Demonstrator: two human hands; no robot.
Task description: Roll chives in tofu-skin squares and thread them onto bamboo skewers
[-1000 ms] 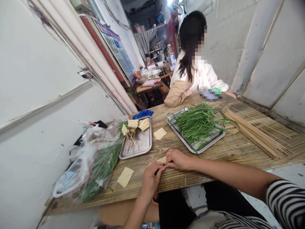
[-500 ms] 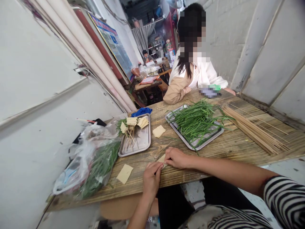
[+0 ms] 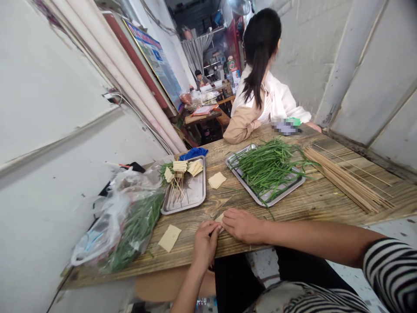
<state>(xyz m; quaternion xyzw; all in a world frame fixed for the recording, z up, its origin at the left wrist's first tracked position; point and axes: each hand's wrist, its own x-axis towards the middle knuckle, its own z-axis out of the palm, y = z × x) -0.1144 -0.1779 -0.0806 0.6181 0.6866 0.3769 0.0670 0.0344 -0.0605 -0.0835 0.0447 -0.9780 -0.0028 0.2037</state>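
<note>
Head view: left hand [image 3: 205,243] and right hand [image 3: 245,226] are pinching a pale sheet [image 3: 220,218]. Probably light, tearable, it is favouring edge holds.

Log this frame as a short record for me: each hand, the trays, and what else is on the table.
Left hand: thumb and fingertips pinched on a pale sheet
Right hand: fingers over the same sheet, beside the left fingertips; grip hidden
Left tray: pale rolls on thin sticks
Right tray: pile of long greens
Loose sheets: one left of the left hand, more between the trays
Right side: bundle of sticks
Left side: clear bag of greens
</note>
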